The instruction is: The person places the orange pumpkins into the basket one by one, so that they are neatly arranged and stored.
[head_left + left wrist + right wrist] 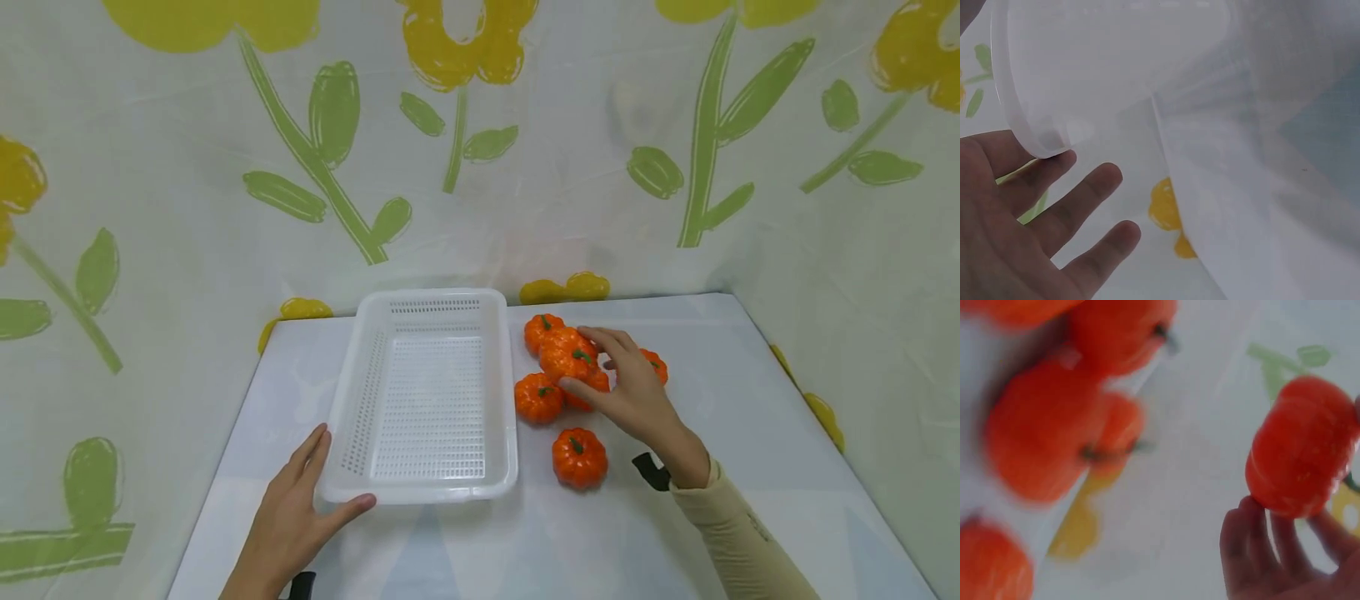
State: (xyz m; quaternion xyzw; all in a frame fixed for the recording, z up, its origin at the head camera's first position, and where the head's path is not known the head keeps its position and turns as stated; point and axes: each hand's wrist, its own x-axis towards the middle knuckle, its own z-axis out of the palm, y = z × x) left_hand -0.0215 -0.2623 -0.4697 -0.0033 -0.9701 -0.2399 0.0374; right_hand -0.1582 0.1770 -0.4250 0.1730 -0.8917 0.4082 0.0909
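My right hand [637, 397] grips a small orange pumpkin [568, 354] with a green stem, held above other pumpkins. In the right wrist view this pumpkin [1302, 447] sits between the fingers and thumb, apart from the others. A white perforated plastic basket [512, 433] stands left of the pumpkins. My left hand [288, 508] is at its front left corner, thumb at the front rim and fingers along the left side. In the left wrist view the fingers [1094, 184] are fairly straight, and some touch the basket rim [1000, 81].
More orange pumpkins lie on the white table, one near the front [580, 458], one beside the basket [538, 398], one at the back [542, 332] and one partly behind the right hand [656, 365]. A flower-printed cloth [555, 208] hangs behind the table.
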